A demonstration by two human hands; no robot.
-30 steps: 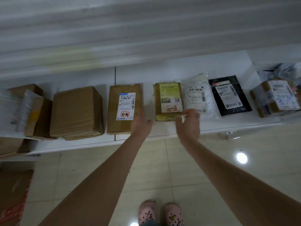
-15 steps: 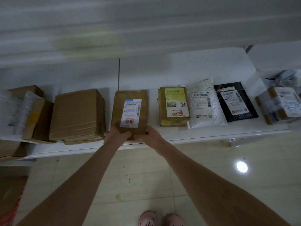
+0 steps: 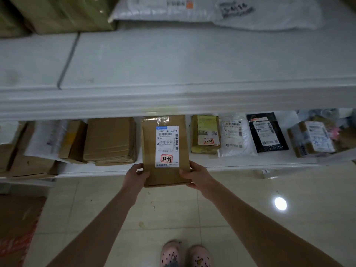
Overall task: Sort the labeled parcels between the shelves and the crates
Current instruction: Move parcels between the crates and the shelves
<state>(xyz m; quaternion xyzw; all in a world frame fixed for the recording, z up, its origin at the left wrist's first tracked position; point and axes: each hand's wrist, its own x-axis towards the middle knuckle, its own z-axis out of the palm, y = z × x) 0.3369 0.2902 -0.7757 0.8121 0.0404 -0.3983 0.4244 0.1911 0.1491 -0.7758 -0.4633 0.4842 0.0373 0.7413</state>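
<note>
A flat brown cardboard parcel (image 3: 149, 151) with a white shipping label and a red-framed handwritten sticker is held over the front edge of the lower white shelf (image 3: 240, 163). My left hand (image 3: 136, 175) grips its near left corner and my right hand (image 3: 198, 175) grips its near right corner. Its far end sits under the upper shelf's lip. To its right on the lower shelf lie a small yellow-labelled box (image 3: 205, 134), a white mailer bag (image 3: 236, 134) and a black mailer bag (image 3: 266, 132).
A plain brown box (image 3: 110, 140) and more cartons (image 3: 73, 141) fill the lower shelf's left. A taped box (image 3: 312, 138) sits far right. The upper shelf (image 3: 173, 74) holds a brown box (image 3: 63, 12) and white bags (image 3: 212, 8). Tiled floor and my pink shoes (image 3: 185, 255) lie below.
Both hands left the yellow-labelled box, moved left, took hold of the brown labelled parcel and pulled it toward me off the shelf edge. The camera tilted up, showing the upper shelf.
</note>
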